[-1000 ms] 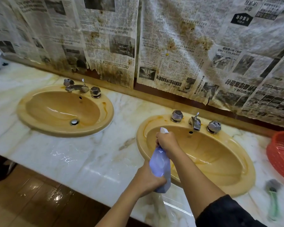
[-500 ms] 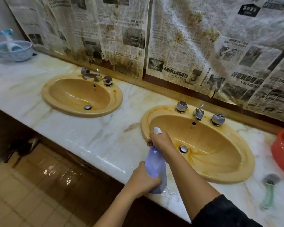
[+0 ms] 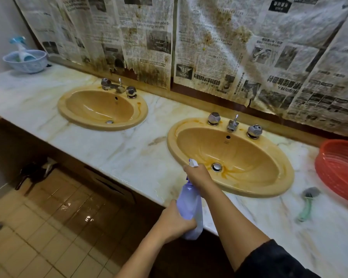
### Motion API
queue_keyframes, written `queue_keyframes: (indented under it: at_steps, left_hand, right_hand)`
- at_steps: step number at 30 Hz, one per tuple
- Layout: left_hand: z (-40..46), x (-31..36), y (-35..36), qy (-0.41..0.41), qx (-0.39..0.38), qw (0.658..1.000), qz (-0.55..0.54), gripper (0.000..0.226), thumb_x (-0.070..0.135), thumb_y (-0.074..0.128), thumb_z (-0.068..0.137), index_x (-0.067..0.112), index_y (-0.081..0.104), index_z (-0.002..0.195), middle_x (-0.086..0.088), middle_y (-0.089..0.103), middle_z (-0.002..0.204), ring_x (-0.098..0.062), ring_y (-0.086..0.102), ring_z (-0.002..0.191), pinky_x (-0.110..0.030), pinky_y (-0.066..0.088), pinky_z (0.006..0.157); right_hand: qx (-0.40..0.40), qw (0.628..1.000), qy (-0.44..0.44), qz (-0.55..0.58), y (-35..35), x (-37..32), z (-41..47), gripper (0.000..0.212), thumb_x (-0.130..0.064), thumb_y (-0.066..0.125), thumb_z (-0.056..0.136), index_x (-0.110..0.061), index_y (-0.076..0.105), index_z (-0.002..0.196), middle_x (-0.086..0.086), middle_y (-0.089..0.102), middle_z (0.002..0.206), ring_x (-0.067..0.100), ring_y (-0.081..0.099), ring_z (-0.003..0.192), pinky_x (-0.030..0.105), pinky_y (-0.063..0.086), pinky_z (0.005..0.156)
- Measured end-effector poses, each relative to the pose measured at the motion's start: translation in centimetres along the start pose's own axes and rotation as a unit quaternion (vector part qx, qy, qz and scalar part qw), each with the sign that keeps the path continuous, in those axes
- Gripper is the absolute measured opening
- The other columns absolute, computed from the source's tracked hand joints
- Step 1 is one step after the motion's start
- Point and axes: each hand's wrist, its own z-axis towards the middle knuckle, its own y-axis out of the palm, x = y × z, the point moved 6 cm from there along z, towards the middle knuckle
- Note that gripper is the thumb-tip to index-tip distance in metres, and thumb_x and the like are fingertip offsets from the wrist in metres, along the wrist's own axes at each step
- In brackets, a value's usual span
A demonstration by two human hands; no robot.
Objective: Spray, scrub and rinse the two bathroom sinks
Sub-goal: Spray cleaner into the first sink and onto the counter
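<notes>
Two yellow oval sinks are set in a marble counter (image 3: 133,155): the left sink (image 3: 82,119) farther off, the right sink (image 3: 269,187) close by, with orange stains around its drain. I hold a pale purple spray bottle (image 3: 190,207) over the counter's front edge, at the right sink's near-left rim. My left hand (image 3: 175,223) grips the bottle's body from below. My right hand (image 3: 197,174) is curled round its white spray head, whose nozzle points up and away. A green-handled scrub brush (image 3: 307,203) lies on the counter right of the near sink.
A red plastic basket (image 3: 342,169) sits at the counter's right end. At the far left, a blue bowl (image 3: 26,61) holds another spray bottle. Stained newspaper (image 3: 209,47) covers the wall behind the taps. Below the counter the tiled floor (image 3: 48,227) is wet.
The view has pulled back and risen, so both sinks and the far-left bowl show. Both hands keep their hold on the bottle, now at the counter's front edge instead of the sink's rim.
</notes>
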Motion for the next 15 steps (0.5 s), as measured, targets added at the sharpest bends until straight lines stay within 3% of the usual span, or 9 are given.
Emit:
queue_keyframes:
  at_steps: [3, 6, 8, 12, 15]
  left_hand:
    - [-0.7, 0.1, 1.3, 0.002, -0.009, 1.000, 0.014, 0.070, 0.053, 0.060, 0.054, 0.022, 0.053, 0.117, 0.003, 0.063, 0.106, -0.006, 0.062, 0.092, -0.018, 0.050, 0.068]
    - [-1.0, 0.0, 3.0, 0.012, -0.024, 0.999, 0.031, 0.060, 0.040, 0.073, 0.072, 0.019, 0.050, 0.123, 0.005, 0.060, 0.108, -0.005, 0.058, 0.090, -0.011, 0.046, 0.066]
    - [-1.1, -0.2, 3.9, 0.018, -0.027, 0.999, 0.038, 0.060, 0.034, 0.076, 0.080, 0.016, 0.048, 0.130, 0.006, 0.058, 0.109, -0.009, 0.056, 0.092, -0.008, 0.041, 0.065]
    - [-2.0, 0.4, 5.3, 0.022, -0.042, 0.998, 0.037, 0.067, 0.037, 0.074, 0.076, 0.014, 0.049, 0.133, 0.005, 0.058, 0.110, -0.010, 0.057, 0.095, -0.017, 0.043, 0.076]
    - [-2.3, 0.7, 6.2, 0.022, -0.055, 0.997, 0.047, 0.072, 0.041, 0.071, 0.070, 0.014, 0.048, 0.133, 0.005, 0.057, 0.109, -0.011, 0.055, 0.094, -0.016, 0.042, 0.072]
  right_hand:
    - [0.013, 1.000, 0.010, 0.016, -1.1, 1.3, -0.7, 0.012, -0.013, 0.048, 0.090, -0.017, 0.055, 0.100, 0.006, 0.055, 0.068, 0.018, 0.049, 0.057, 0.025, 0.040, 0.057]
    - [0.041, 0.998, 0.020, 0.033, -2.2, 2.8, -1.2, 0.028, -0.017, 0.048, 0.091, -0.026, 0.053, 0.117, 0.006, 0.051, 0.063, 0.024, 0.050, 0.058, 0.030, 0.043, 0.061]
    - [0.053, 0.997, 0.032, 0.035, -3.0, 3.6, -1.8, 0.038, -0.019, 0.049, 0.091, -0.023, 0.055, 0.128, 0.007, 0.050, 0.064, 0.026, 0.049, 0.059, 0.031, 0.043, 0.061]
    - [0.039, 0.997, 0.039, 0.061, -4.3, 4.8, -2.5, 0.038, -0.022, 0.053, 0.087, -0.018, 0.055, 0.125, 0.008, 0.051, 0.064, 0.024, 0.048, 0.058, 0.033, 0.041, 0.062]
    - [0.044, 0.998, 0.037, 0.032, -5.5, 5.6, -3.1, 0.054, -0.016, 0.049, 0.087, -0.016, 0.049, 0.140, 0.005, 0.052, 0.069, 0.023, 0.045, 0.065, 0.032, 0.038, 0.065]
